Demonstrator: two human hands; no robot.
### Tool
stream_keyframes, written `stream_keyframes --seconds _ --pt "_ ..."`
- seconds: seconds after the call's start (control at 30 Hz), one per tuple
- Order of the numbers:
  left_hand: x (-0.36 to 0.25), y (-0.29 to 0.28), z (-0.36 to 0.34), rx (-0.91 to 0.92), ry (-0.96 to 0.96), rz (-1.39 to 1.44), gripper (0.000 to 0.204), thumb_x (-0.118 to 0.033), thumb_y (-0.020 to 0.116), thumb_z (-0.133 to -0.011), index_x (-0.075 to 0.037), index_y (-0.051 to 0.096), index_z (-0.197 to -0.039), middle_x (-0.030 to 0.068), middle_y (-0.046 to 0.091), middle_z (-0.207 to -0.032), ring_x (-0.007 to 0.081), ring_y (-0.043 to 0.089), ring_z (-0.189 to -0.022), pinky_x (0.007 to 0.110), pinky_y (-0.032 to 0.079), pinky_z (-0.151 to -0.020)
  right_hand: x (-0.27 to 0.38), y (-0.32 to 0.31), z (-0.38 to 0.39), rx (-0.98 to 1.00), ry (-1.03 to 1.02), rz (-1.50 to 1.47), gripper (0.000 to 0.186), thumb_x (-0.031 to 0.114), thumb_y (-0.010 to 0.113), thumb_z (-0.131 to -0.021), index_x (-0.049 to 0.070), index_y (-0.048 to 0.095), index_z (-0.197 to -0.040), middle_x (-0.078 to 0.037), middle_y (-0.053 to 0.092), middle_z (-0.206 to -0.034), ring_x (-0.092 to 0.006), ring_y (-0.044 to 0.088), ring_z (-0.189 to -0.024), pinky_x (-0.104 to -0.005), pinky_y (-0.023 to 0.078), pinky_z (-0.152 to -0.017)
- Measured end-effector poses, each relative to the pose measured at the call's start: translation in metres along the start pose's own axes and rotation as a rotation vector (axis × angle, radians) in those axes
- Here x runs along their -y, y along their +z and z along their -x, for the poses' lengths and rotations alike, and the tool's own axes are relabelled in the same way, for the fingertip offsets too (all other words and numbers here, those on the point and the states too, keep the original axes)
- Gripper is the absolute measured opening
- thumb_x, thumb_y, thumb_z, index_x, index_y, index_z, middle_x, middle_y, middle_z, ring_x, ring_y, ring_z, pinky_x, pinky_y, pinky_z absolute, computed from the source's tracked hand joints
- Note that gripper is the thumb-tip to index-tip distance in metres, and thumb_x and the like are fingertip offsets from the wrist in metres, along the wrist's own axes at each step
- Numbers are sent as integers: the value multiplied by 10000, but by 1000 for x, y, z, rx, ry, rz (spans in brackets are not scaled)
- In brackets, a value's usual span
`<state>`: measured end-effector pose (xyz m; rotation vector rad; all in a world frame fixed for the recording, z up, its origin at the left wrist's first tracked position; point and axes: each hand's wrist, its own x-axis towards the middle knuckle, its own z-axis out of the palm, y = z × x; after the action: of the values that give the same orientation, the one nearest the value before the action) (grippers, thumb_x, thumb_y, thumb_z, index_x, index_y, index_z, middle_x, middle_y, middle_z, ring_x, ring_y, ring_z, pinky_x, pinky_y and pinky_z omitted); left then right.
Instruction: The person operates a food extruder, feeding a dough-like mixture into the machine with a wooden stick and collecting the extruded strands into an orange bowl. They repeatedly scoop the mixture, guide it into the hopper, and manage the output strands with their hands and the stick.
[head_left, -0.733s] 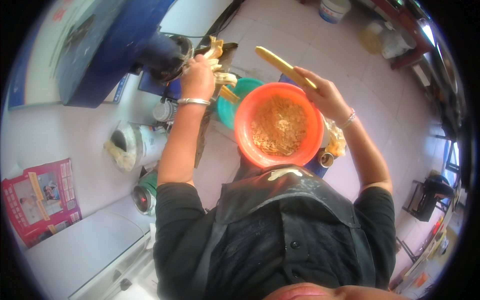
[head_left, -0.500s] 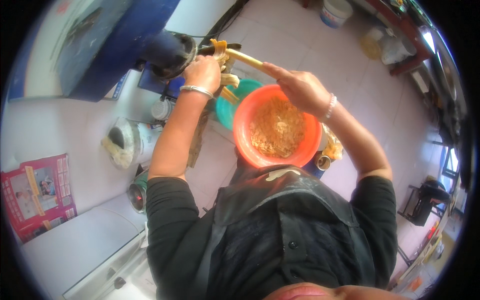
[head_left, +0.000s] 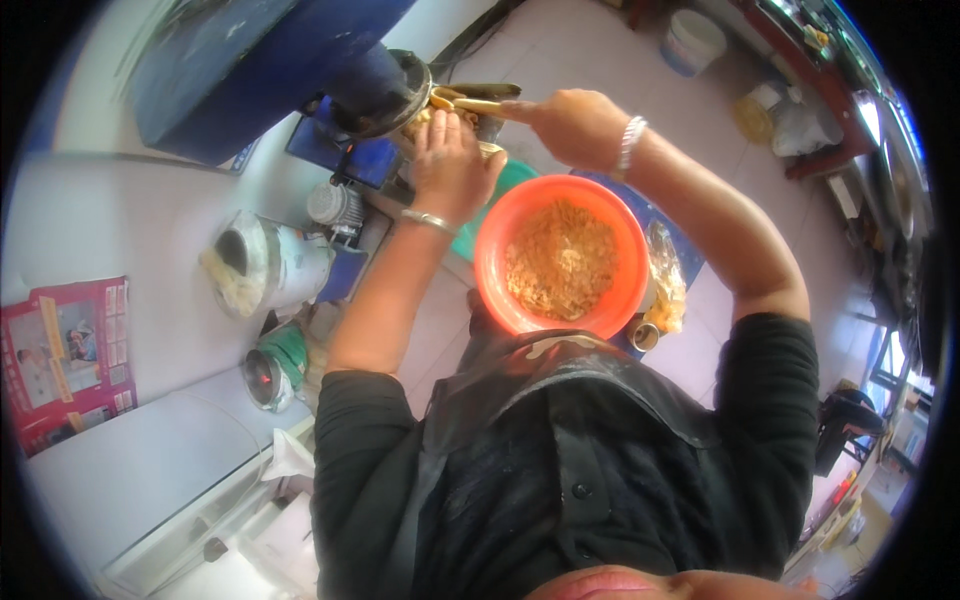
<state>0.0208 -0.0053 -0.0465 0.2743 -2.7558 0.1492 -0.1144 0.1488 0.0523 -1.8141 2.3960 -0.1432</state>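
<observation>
Stick (head_left: 482, 106) juts left from clasping right fingers (head_left: 522, 112); left fingers (head_left: 438, 132) straight, beside yellowish strips (head_left: 414, 124), grip unclear.

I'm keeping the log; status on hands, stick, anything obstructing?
Right hand gripping stick. Left hand near stick's tip, grip hidden. Orange bowl closer in; nothing visibly obstructing.

A white bucket (head_left: 692, 45) sits on the floor (head_left: 800, 215).

Glossy orange plastic basin (head_left: 634, 256), smooth wooden-looking stick (head_left: 482, 106), matt black cloth shirt (head_left: 762, 420) — apron (head_left: 500, 376) shinier, leathery
</observation>
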Motion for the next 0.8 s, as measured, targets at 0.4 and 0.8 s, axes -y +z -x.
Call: stream_keyframes --seconds 0.4,0.8 --pt "-7 7 -4 -211 -31 92 725 -462 701 -808 99 514 -1228 269 541 -1253 415 474 -1244 517 372 -1052 4 0 -33 -32 -76 74 446 96 539 -866 196 585 -1298 -167 694 -824 -350 683 -757 -454 543 -650" --pt "-16 -5 21 -151 -37 149 891 -432 733 -790 146 369 -1362 298 465 -1357 422 414 -1319 482 340 -1107 6 1 13 -25 -75 36 539 78 549 -854 145 503 -1387 -165 649 -691 -332 667 -642 -440 521 -557"
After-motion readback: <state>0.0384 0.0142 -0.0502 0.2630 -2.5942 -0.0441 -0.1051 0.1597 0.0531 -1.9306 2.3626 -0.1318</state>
